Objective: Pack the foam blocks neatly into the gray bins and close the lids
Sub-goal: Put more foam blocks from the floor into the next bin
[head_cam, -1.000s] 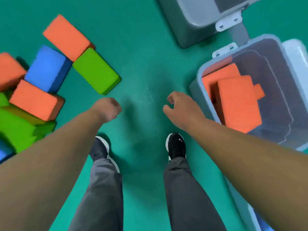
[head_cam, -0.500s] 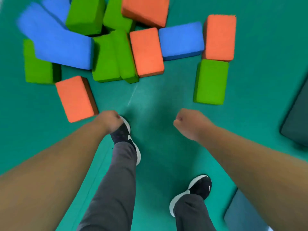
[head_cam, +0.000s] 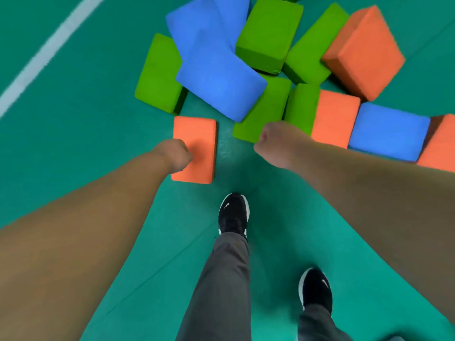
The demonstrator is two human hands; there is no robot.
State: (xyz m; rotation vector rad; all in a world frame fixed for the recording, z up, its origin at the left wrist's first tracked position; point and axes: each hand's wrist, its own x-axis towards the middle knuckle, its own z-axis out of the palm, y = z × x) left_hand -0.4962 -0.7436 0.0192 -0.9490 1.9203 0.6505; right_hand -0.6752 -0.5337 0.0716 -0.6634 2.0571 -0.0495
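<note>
While the person is stepping across the green floor (head_cam: 73,148), the pile of foam blocks (head_cam: 268,33) is lying ahead from twelve round to two o'clock, and no gray bin is showing. A lone orange block (head_cam: 200,129) is sitting flat at eleven o'clock of the leading shoe (head_cam: 234,212), just apart from the heap. The left hand (head_cam: 176,155) is reaching over its near end with the fingers tucked under and hidden, so I cannot tell whether they are touching it. The right hand (head_cam: 275,143) is reaching toward one o'clock, fingers curled in on nothing. I am judging this to be the fetching step: next, the fingers are going to need to spread and clasp a block by its sides. The orange block's long edges are lying free, with bare floor stretching away at nine o'clock.
</note>
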